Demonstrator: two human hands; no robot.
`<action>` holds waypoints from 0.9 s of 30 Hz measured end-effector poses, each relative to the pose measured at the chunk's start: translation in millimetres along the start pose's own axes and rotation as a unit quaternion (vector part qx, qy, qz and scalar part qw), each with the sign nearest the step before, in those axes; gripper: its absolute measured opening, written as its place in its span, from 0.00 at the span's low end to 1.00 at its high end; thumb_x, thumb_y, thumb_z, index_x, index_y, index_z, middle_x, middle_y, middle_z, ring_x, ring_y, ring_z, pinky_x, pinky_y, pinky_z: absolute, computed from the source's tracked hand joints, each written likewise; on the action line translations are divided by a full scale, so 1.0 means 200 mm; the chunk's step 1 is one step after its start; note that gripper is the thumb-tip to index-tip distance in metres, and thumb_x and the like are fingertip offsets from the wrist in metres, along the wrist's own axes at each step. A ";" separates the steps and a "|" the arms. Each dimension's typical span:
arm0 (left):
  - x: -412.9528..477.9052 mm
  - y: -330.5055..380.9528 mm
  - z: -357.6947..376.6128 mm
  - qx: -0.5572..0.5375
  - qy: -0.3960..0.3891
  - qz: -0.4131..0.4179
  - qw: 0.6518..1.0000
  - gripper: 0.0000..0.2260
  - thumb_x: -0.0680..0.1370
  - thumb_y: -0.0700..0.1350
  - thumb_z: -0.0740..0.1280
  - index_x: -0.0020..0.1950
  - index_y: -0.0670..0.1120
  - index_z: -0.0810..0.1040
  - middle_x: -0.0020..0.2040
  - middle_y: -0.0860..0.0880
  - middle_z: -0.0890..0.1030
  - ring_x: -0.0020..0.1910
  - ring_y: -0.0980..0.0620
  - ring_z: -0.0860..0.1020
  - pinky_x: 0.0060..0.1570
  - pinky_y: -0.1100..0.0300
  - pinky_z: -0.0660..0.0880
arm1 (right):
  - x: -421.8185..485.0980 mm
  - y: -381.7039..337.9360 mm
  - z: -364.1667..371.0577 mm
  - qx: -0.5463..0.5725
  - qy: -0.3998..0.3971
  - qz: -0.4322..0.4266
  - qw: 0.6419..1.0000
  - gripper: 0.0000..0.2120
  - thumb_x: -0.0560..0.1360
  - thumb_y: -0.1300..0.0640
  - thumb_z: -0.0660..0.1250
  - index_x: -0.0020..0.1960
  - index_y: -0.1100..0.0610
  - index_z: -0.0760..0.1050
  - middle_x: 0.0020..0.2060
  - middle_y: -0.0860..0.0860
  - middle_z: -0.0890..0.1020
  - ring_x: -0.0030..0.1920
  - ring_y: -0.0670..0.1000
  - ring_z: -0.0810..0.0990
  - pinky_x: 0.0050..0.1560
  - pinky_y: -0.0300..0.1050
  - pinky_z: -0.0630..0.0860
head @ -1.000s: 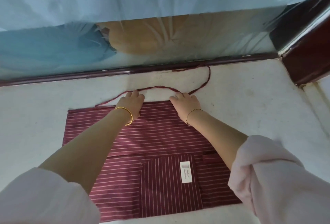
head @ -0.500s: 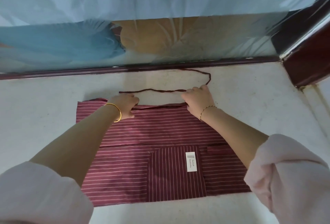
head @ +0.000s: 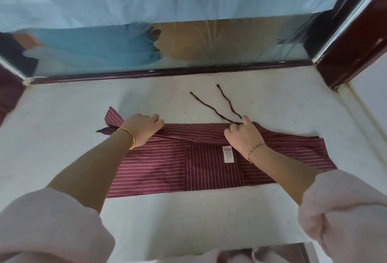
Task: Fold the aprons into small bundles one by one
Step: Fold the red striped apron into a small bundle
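Matt striped cloth apron (head: pixel 159 166)

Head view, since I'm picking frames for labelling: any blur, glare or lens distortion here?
Head view: the apron is sharp; wide-angle distortion splays the dark frame posts outward; the glossy back panel shows smeared reflections; lighting is soft, without harsh shadows.

apron (head: pixel 157 168) label (head: pixel 227 153) txt too small to read, maroon item (head: pixel 272 254) cut off at btm edge

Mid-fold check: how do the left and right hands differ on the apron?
The left hand wears a thick gold bangle; the right hand a thin chain bracelet. The left hand grips the fold near the raised apron corner; the right hand grips it where the ties emerge. Both hold the same folded edge.
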State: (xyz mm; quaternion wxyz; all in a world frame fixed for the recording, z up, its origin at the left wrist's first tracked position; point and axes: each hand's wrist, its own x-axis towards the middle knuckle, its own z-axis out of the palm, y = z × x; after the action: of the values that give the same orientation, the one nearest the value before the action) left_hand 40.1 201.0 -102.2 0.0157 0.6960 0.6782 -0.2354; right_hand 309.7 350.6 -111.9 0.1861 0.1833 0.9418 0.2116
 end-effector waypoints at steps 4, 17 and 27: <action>-0.20 0.11 0.06 -0.027 -0.002 -0.011 1.000 0.18 0.77 0.41 0.63 0.65 0.48 0.64 0.55 0.48 0.71 0.47 0.50 0.73 0.41 0.59 0.76 | -0.14 -0.13 0.03 -0.006 -0.029 -0.018 0.999 0.14 0.69 0.69 0.63 0.52 0.58 0.71 0.44 0.51 0.77 0.38 0.51 0.76 0.69 0.57 0.58; -0.60 0.49 0.28 -0.119 -0.151 -0.145 0.971 0.23 0.72 0.40 0.68 0.64 0.48 0.65 0.59 0.47 0.66 0.59 0.48 0.68 0.48 0.56 0.75 | -0.47 -0.30 0.13 0.005 -0.086 0.059 0.995 0.17 0.71 0.63 0.63 0.59 0.55 0.69 0.51 0.51 0.75 0.34 0.50 0.70 0.62 0.52 0.63; -0.13 0.69 0.07 -0.247 -0.036 -0.018 0.968 0.22 0.80 0.47 0.60 0.74 0.50 0.61 0.75 0.48 0.54 0.71 0.45 0.63 0.65 0.49 0.69 | -0.48 -0.34 0.18 0.048 -0.144 0.091 0.984 0.19 0.68 0.61 0.67 0.58 0.56 0.68 0.51 0.52 0.75 0.36 0.50 0.71 0.63 0.55 0.64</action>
State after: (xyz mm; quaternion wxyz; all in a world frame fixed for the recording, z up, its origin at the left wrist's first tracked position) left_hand 167.7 161.5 -145.9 0.2072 0.6490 0.7270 -0.0853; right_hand 390.5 264.7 -146.9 0.2905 0.3056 0.8936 0.1541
